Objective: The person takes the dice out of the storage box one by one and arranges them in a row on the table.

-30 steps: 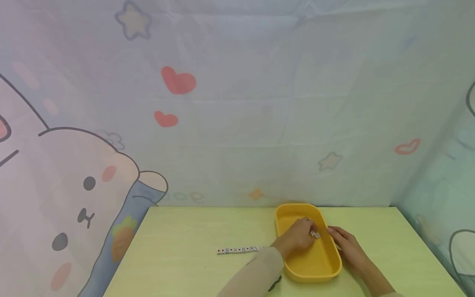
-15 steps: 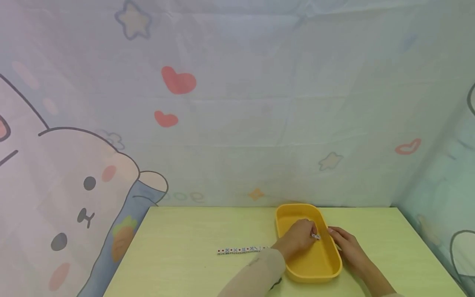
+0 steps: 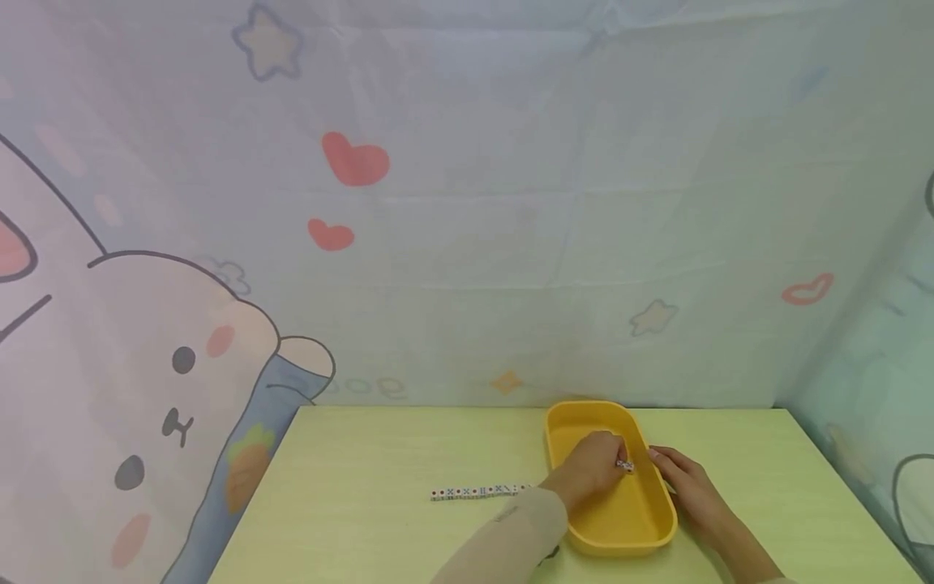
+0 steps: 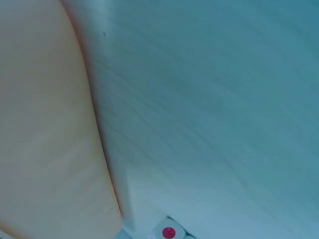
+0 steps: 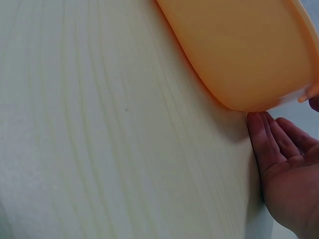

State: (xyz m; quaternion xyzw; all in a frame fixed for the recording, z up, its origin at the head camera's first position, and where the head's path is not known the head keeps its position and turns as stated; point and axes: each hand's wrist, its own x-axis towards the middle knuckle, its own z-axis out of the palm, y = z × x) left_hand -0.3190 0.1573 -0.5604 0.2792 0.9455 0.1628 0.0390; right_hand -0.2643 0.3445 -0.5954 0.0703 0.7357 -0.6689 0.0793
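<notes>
My left hand [image 3: 594,464] reaches down inside the yellow tray [image 3: 623,535], its fingers curled. Several small white dice [image 3: 624,465] show at its fingertips; the rest of the grip is hidden behind the back of the hand. My right hand [image 3: 689,487] holds the tray's right side at the rim. From the right wrist view, its outer fingers [image 5: 264,137] lie nearly straight against the lower wall of the orange-looking tray [image 5: 239,55], with another digit up at the lip. A row of white dice [image 3: 474,491] stands on the table, left of the tray.
The pale yellow-green table [image 3: 379,454] ends at a printed cloth backdrop [image 3: 467,243], close behind the tray. My left sleeve [image 3: 514,535] crosses the near right end of the dice row. One die with a red dot [image 4: 169,232] shows low in the left wrist view.
The left hand has sunk slightly and turned in the tray, and less of the dice shows at its fingertips. The right hand stays on the tray. The head view has shifted slightly.
</notes>
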